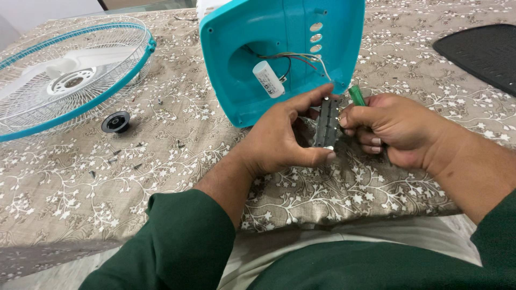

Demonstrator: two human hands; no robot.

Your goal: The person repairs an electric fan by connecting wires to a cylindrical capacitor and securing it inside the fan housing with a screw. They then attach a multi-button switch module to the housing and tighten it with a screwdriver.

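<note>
While we had the black switch block (327,123) pinched end to end in our left hand (279,142), our right hand (395,129) was closed around a green-handled screwdriver (356,95), tip hidden against the block's edge. Looked like we were mid-way through working on that switch, so the next bit needed a steady grip and careful aim. Just behind sat the teal fan base (279,53), wires and a white capacitor (268,79) showing; loose screws (115,156), a black knob (115,122) and the fan guard (64,75) lay further left.
</note>
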